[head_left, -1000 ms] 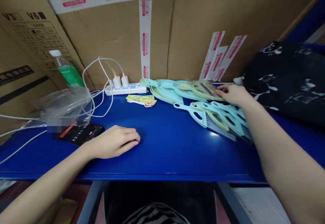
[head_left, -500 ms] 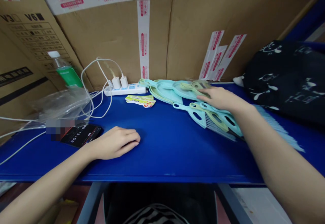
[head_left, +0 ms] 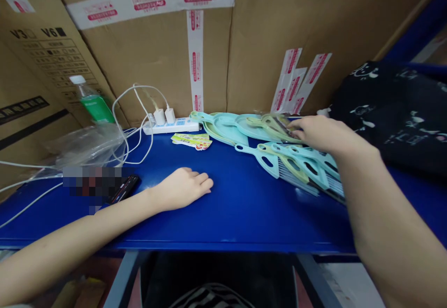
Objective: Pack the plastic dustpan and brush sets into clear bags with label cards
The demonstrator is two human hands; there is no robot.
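Note:
My left hand [head_left: 185,189] rests on the blue table with its fingers curled in, and I see nothing in it. At the right, my right hand [head_left: 316,133] reaches to the back of the table, fingers bent together at the right end of a pile of dustpans. Its fingertips are at a dark edge beside a yellow-green dustpan [head_left: 270,124]; what they pinch cannot be made out. Light blue dustpans [head_left: 228,128] overlap to its left. In front lie several small hand brushes, among them a light blue brush [head_left: 267,159] and a yellow-green brush [head_left: 295,168], partly behind my right forearm.
Paper labels [head_left: 192,141] lie near a white power strip [head_left: 190,125] with chargers and looping cables. At left are a green-labelled bottle [head_left: 98,107], clear plastic [head_left: 87,147] and a phone [head_left: 124,189]. Cardboard boxes [head_left: 150,51] stand behind; a black patterned bag [head_left: 380,112] sits right.
My right hand has moved right along the dustpans, uncovering more of the yellow-green one. My left hand has slid slightly right, and its forearm now covers part of the phone.

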